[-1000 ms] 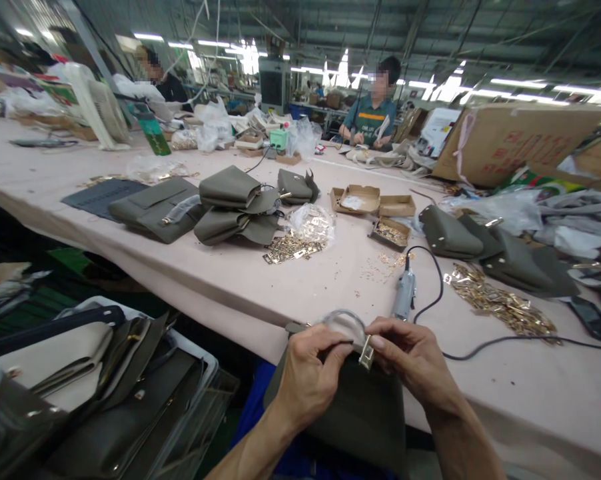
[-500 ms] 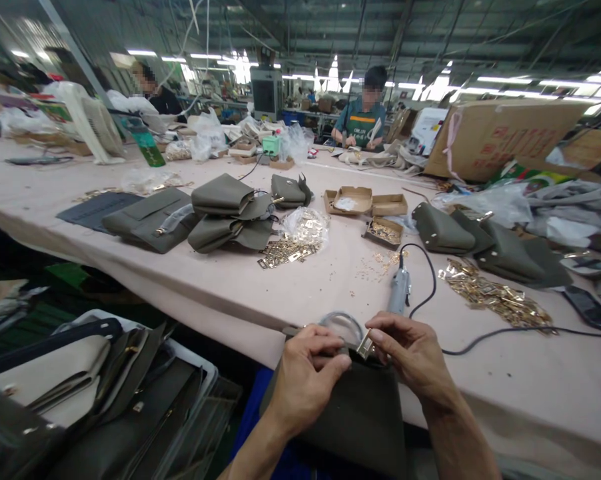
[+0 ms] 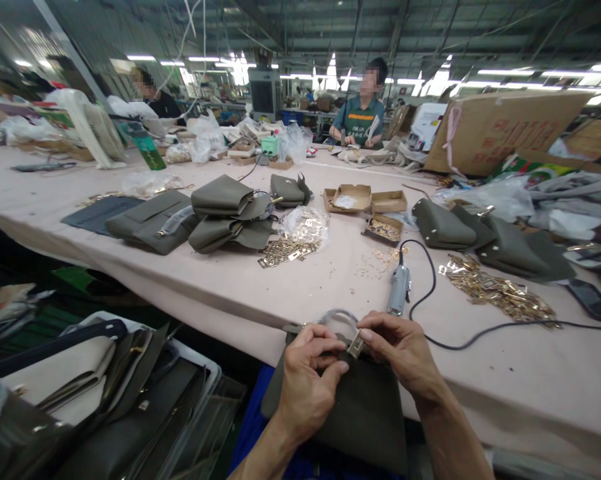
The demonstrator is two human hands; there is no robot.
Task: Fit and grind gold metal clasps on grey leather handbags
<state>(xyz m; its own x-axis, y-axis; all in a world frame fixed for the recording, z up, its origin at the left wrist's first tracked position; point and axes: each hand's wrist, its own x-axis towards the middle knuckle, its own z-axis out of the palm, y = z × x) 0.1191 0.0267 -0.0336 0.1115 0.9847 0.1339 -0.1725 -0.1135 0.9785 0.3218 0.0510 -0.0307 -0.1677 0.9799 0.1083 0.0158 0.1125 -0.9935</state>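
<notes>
- Down at the left, off the near edge of the worktop (image 3: 220,287), a bin (image 3: 130,400) is full of flat bag pieces.
- On the left part of the worktop, some grey bags (image 3: 225,213) lie in a heap. A few gold pieces (image 3: 283,250) lie just beside them.
- At the near edge, the left hand (image 3: 308,380) is closed on the top of a dark bag (image 3: 365,413). The dark bag hangs down over the near edge, toward the person.
- A small gold clasp (image 3: 354,345) sits at the top of the dark bag, between the two hands. It is to the right of the left hand, and the left fingertips are just beside it. Its long side is tilted, going up and a little to the right.
- A clear loop (image 3: 336,317) lies on the worktop just behind the clasp.
- The right hand (image 3: 400,350) pinches the clasp with thumb and first finger. This hand is the one right on it.
- Just past the right hand lies a grey tool (image 3: 398,288). Its long side points to the far edge, and a black cord (image 3: 433,267) curls away from it.
- Toward the right edge lie a big gold pile (image 3: 500,297) and more bags (image 3: 480,240).
</notes>
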